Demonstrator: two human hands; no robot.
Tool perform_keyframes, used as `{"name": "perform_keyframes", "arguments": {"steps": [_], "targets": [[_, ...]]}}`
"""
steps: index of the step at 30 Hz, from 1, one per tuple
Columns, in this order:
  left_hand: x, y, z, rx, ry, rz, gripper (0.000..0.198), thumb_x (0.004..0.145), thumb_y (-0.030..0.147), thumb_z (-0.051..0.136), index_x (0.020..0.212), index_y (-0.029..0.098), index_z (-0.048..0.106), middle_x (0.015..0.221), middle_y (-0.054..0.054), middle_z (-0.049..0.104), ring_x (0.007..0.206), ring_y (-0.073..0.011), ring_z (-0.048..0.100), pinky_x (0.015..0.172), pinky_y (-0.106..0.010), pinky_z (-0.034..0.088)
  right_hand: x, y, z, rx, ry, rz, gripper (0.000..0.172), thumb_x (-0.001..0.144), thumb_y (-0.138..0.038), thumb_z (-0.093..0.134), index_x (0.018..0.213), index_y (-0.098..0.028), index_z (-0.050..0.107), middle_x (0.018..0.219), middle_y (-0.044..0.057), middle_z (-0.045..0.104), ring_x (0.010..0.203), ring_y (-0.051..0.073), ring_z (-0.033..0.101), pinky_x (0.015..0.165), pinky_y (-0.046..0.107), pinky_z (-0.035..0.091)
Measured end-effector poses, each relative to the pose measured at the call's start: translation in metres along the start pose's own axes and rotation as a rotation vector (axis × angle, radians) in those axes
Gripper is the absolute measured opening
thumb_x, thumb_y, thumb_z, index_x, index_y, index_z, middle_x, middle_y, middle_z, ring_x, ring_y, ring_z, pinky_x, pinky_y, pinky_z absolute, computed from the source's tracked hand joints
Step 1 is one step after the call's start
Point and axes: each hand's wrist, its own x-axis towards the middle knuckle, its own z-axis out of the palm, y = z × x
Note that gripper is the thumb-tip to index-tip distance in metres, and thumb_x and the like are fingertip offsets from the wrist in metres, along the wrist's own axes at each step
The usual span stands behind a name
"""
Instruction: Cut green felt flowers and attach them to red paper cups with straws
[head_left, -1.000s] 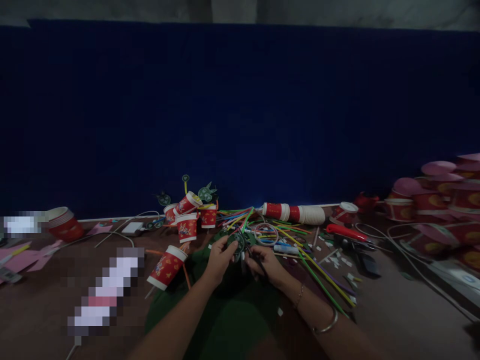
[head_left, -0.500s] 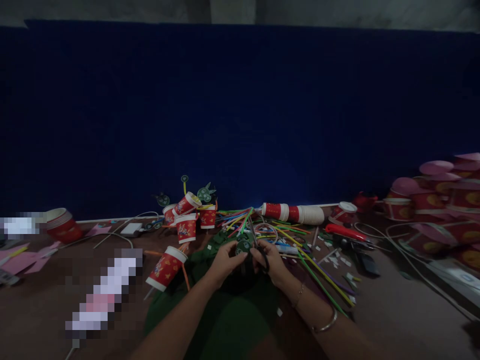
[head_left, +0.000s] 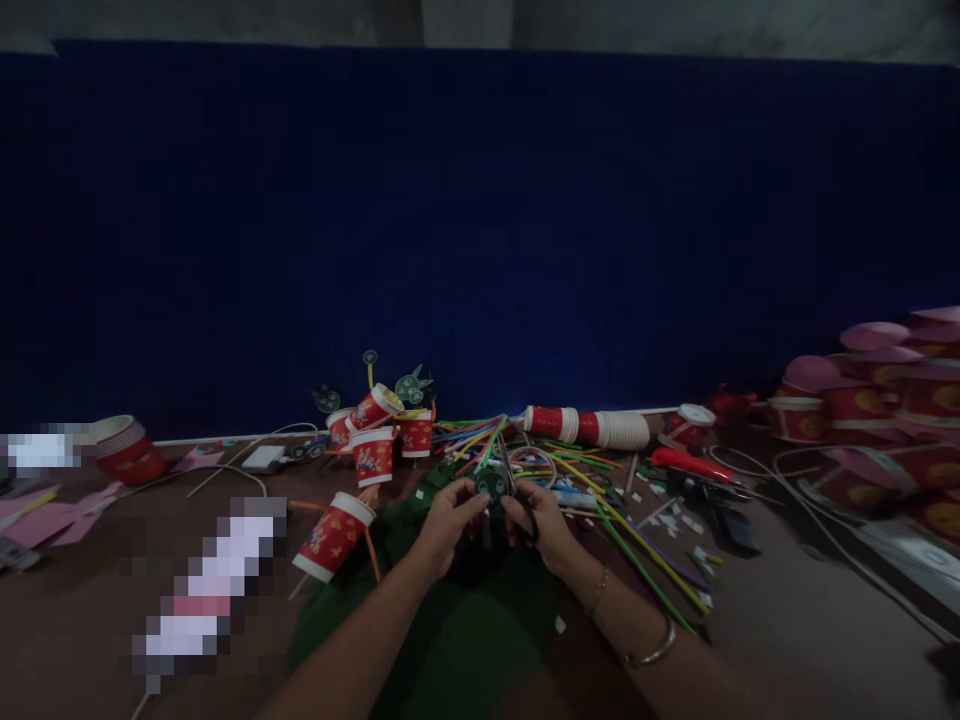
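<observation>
Green disc [head_left: 493, 485] — further right now

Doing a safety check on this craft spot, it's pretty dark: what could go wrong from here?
1. The right hand holds what look like scissors right against the small green disc that the left hand pinches; in this dim light a blade could nick a fingertip.
2. The loose straws lie just beyond both hands, so a jerk could scatter them.
3. The red cup lies beside the left forearm and might get knocked.
</observation>
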Motion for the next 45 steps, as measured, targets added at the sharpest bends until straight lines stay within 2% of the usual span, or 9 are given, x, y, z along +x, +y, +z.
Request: {"name": "perform_keyframes", "arguments": {"steps": [4,9,13,19,26,40,45], "targets": [[0.001,-0.002,-0.001,-0.021,0.010,0.011,0.031,0.062,0.038,0.072,0.067,0.016,0.050,0.051,0.006,0.050,0.042,-0.0059,0.044,0.042,-0.017,0.030,0.000,0.002,0.001,0.013,-0.032,-0.005,0.035,0.065,-0.047,0.066,0.071,-0.017,0.049,0.046,-0.006,0.051,0.036,0.008,0.048,0.034,0.017,0.037],[0.001,0.003,0.002,-0.079,0.140,0.068,0.031,0.061,0.036,0.072,0.066,0.017,0.048,0.046,0.008,0.046,0.038,-0.0039,0.039,0.037,-0.015,0.027,-0.001,0.005,0.003,0.014,-0.146,-0.068,0.036,0.067,-0.049,0.066,0.076,-0.017,0.051,0.056,-0.004,0.055,0.045,0.009,0.052,0.044,0.021,0.044],[-0.001,0.007,0.006,-0.119,0.178,0.081,0.031,0.061,0.034,0.072,0.067,0.017,0.046,0.048,0.009,0.046,0.038,-0.0036,0.040,0.036,-0.014,0.026,-0.001,0.009,0.003,-0.017,-0.208,-0.076,0.037,0.068,-0.049,0.065,0.079,-0.017,0.050,0.056,-0.004,0.055,0.047,0.010,0.052,0.046,0.023,0.045],[-0.003,0.008,0.009,-0.136,0.229,0.073,0.035,0.058,0.035,0.074,0.064,0.018,0.044,0.046,0.009,0.044,0.038,-0.0034,0.039,0.036,-0.014,0.026,-0.003,0.008,0.004,-0.037,-0.211,-0.055,0.037,0.068,-0.049,0.065,0.080,-0.017,0.050,0.056,-0.004,0.053,0.046,0.010,0.051,0.045,0.023,0.045],[-0.003,0.006,0.008,-0.054,0.150,0.072,0.029,0.063,0.037,0.070,0.067,0.017,0.049,0.043,0.009,0.043,0.036,-0.0026,0.034,0.036,-0.014,0.023,-0.004,0.001,0.007,-0.035,-0.191,-0.072,0.035,0.067,-0.047,0.066,0.077,-0.016,0.051,0.056,-0.003,0.054,0.045,0.010,0.051,0.043,0.023,0.046],[-0.004,0.007,0.009,-0.057,0.142,0.088,0.028,0.064,0.036,0.070,0.069,0.017,0.050,0.045,0.009,0.043,0.038,-0.0031,0.035,0.035,-0.014,0.023,-0.005,-0.002,0.008,-0.066,-0.122,-0.008,0.031,0.064,-0.041,0.069,0.069,-0.017,0.049,0.047,-0.006,0.051,0.037,0.008,0.048,0.036,0.018,0.041],[-0.002,0.005,0.007,-0.074,0.137,0.085,0.027,0.067,0.035,0.068,0.070,0.017,0.049,0.046,0.008,0.044,0.039,-0.0024,0.035,0.038,-0.013,0.025,-0.004,-0.003,0.006,-0.056,-0.142,-0.033,0.031,0.066,-0.041,0.067,0.074,-0.016,0.051,0.048,-0.006,0.053,0.038,0.007,0.049,0.034,0.016,0.038]]}}
